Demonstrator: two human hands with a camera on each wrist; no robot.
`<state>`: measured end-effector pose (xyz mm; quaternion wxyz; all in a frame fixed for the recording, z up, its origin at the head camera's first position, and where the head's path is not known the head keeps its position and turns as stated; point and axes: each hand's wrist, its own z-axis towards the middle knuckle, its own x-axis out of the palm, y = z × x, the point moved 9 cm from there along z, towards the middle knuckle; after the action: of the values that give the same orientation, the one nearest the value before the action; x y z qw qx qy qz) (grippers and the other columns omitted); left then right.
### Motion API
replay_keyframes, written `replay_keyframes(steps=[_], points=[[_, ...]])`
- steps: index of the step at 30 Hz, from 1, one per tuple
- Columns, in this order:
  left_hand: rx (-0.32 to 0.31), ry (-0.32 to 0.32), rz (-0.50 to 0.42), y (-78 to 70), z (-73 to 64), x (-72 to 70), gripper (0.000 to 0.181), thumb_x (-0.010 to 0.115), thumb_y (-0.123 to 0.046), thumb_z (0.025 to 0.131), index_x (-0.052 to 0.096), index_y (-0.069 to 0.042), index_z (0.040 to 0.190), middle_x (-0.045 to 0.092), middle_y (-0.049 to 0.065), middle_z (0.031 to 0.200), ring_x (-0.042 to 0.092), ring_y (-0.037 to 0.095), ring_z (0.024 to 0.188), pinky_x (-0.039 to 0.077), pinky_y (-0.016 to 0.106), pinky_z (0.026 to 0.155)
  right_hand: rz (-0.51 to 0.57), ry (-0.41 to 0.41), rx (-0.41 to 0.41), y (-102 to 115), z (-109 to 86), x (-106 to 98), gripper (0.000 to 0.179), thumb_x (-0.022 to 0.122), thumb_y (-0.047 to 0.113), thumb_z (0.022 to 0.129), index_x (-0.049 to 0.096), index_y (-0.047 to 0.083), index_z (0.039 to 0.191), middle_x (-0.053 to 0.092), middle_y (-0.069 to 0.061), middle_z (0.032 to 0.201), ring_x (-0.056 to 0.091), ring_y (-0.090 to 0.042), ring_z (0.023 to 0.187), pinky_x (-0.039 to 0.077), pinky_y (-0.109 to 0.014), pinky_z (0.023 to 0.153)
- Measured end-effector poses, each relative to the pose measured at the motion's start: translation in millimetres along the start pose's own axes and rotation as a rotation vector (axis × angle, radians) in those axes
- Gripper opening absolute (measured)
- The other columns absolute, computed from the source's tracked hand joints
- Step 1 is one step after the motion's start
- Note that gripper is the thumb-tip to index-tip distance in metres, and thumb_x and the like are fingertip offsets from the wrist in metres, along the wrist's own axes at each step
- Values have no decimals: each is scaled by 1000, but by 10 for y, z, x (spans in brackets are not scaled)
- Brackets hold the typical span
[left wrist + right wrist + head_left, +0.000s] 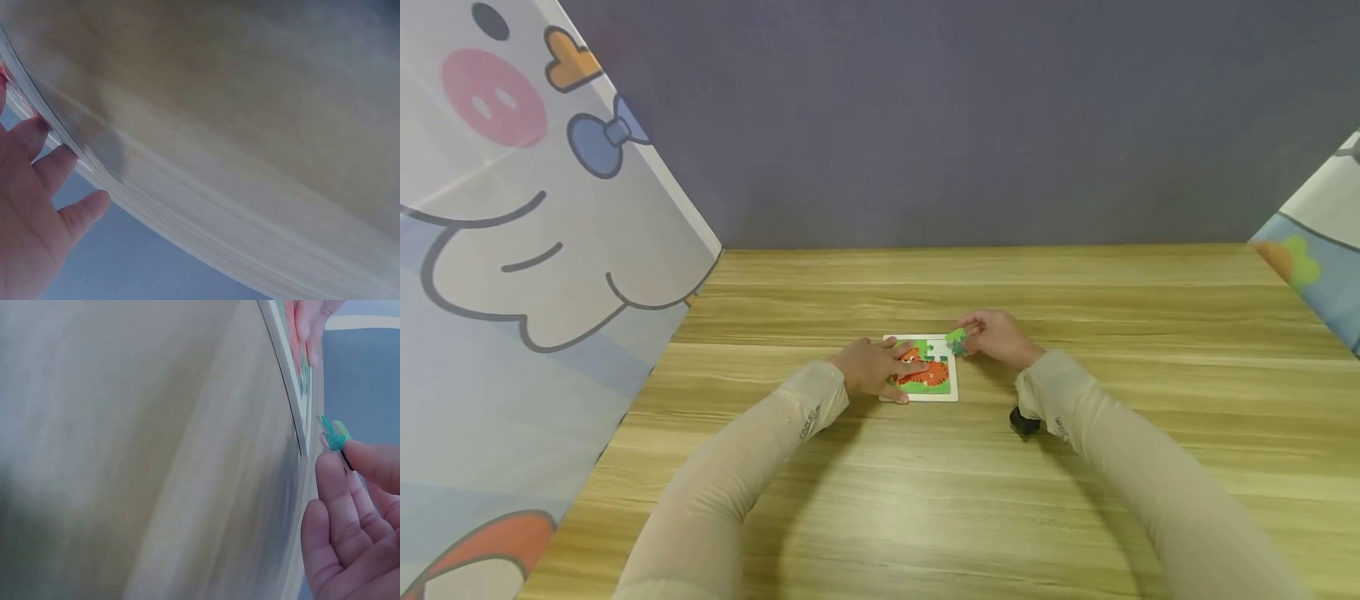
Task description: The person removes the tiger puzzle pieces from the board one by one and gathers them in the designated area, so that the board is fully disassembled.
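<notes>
A small jigsaw puzzle with a white border point(954, 389) lies on the table, its picture an orange striped animal point(936, 374) on green. My left hand point(871, 367) rests over the puzzle's left side with fingers spread, hiding part of the picture. At the upper right corner, my right hand point(1000, 337) pinches a green puzzle piece point(956, 340) between thumb and fingers. The right wrist view shows this piece point(336, 437) tilted, held above the table beside the border. A pale gap point(937, 347) shows in the puzzle's upper right part. In the left wrist view, fingertips point(59, 164) touch the border.
The wood-grain table point(895, 500) extends around the puzzle. A dark grey panel point(970, 125) rises behind it. Cartoon-printed panels stand at the left point(572, 275) and right point(1322, 242). A small black object point(1024, 422) sits at the right sleeve's cuff.
</notes>
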<state>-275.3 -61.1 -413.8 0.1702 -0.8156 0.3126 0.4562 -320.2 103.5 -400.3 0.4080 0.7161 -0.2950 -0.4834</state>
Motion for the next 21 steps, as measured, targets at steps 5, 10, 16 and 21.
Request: replay_keyframes(steps=[5,10,16,21], points=[[1,-7,-11,2,5,3,72,50,-61,99,24,-38,162,9,2,173,13,30,160,22,58,126,-4,-23,-11,-22,-48,-124,43,61,-6,91,56,-17,132,71,-16,93,63,-4,69,57,-19,71],[3,-11,-16,2,8,-6,71,51,-59,99,25,-37,162,10,2,172,13,31,160,23,59,125,0,-32,-2,-66,-83,-221,43,62,-6,91,54,-18,132,71,-21,99,64,-3,71,58,-17,71],[10,-12,-28,6,9,-2,71,51,-59,99,25,-37,162,9,3,172,13,32,160,22,60,125,-28,-50,14,-104,-148,-322,45,63,-4,93,53,-17,134,70,-25,106,65,-2,73,59,-18,73],[14,-3,-31,-4,7,0,71,50,-60,99,25,-37,162,9,3,172,12,32,160,22,60,125,-10,-61,24,-137,-222,-414,46,63,-3,93,52,-17,135,70,-19,104,64,-1,75,59,-16,73]])
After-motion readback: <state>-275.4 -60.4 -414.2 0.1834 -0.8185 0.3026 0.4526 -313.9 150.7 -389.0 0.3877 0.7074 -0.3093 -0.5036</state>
